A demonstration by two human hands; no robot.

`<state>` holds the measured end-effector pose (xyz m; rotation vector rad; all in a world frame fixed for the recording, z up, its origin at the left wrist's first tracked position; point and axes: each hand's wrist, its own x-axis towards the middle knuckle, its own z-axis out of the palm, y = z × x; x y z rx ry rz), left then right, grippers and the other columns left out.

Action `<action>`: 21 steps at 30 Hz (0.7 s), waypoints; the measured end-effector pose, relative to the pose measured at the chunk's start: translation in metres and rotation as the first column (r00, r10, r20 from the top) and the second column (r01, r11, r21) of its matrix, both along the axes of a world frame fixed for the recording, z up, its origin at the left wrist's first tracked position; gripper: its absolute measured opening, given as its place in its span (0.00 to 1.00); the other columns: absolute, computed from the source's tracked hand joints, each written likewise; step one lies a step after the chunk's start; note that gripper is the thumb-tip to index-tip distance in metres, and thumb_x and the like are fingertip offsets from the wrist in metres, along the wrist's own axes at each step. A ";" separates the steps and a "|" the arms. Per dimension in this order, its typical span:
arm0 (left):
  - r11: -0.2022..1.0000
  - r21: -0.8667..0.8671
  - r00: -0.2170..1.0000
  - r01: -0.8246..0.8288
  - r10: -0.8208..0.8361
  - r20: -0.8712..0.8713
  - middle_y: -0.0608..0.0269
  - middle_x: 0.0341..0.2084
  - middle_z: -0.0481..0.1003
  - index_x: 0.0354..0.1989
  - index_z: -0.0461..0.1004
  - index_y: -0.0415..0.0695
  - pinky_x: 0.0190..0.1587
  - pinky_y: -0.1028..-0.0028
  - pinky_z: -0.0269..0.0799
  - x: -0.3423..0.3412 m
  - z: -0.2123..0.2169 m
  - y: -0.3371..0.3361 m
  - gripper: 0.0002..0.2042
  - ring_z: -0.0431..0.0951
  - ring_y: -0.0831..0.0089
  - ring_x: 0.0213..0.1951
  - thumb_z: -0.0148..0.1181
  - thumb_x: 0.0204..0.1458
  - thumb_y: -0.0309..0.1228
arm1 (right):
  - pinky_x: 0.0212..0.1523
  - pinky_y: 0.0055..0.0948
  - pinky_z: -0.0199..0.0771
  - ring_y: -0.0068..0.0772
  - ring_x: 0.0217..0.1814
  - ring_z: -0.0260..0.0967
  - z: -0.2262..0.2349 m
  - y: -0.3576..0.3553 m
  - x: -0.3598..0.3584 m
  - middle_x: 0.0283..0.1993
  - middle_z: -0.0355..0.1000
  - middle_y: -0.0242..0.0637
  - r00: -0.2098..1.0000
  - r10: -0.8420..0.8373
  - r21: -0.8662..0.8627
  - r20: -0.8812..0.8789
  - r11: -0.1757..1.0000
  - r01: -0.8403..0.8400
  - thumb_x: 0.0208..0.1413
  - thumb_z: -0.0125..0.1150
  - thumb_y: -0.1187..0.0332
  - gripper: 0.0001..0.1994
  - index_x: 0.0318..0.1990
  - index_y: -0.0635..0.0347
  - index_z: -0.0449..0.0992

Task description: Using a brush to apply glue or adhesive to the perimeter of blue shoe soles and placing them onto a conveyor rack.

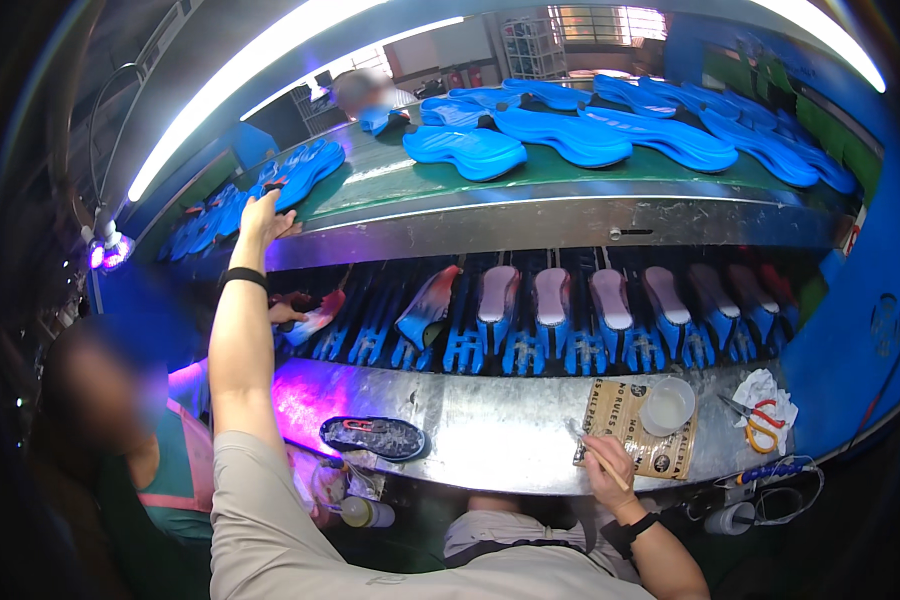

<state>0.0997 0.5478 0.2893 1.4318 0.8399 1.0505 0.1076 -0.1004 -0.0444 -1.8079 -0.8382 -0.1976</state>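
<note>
My left arm stretches to the upper conveyor, where my left hand is closed on the near edge of a blue shoe sole; its fingertips are partly hidden. More blue soles lie close together to the left of it. Low on the right, my right hand grips a thin brush with a wooden handle, its tip over a printed cardboard sheet. On that sheet stands a translucent plastic cup. A dark shoe lies on its side on the metal ledge.
Several shoe uppers on lasts stand on a lower rack. A co-worker's hand touches a red and white upper at its left. Scissors rest on crumpled white paper. Blue soles cover the conveyor's right side.
</note>
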 end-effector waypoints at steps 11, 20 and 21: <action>0.443 0.868 0.862 -0.223 0.506 -0.037 0.54 0.24 0.83 0.38 0.85 0.41 0.31 0.67 0.75 -0.032 -0.020 -0.070 0.12 0.83 0.68 0.26 0.66 0.58 0.38 | 0.40 0.37 0.78 0.49 0.40 0.77 -0.001 -0.002 -0.001 0.40 0.77 0.48 1.000 0.002 -0.012 0.018 1.000 -0.001 0.54 0.63 0.77 0.12 0.47 0.65 0.81; 0.896 0.417 0.929 -0.150 -0.016 0.370 0.64 0.31 0.76 0.51 0.70 0.40 0.35 0.75 0.75 -0.110 -0.058 -0.210 0.14 0.76 0.78 0.30 0.65 0.61 0.29 | 0.42 0.35 0.76 0.46 0.41 0.77 0.010 -0.007 0.003 0.40 0.78 0.46 0.985 0.052 0.019 -0.165 0.999 -0.049 0.59 0.63 0.73 0.10 0.46 0.63 0.82; 0.926 0.377 0.953 -0.011 -0.104 0.285 0.61 0.35 0.77 0.56 0.68 0.39 0.38 0.77 0.76 -0.117 -0.072 -0.232 0.16 0.77 0.78 0.32 0.62 0.62 0.27 | 0.43 0.34 0.76 0.45 0.41 0.77 0.009 -0.009 0.007 0.40 0.79 0.45 0.987 0.046 0.048 -0.153 0.998 -0.039 0.59 0.64 0.72 0.09 0.45 0.63 0.82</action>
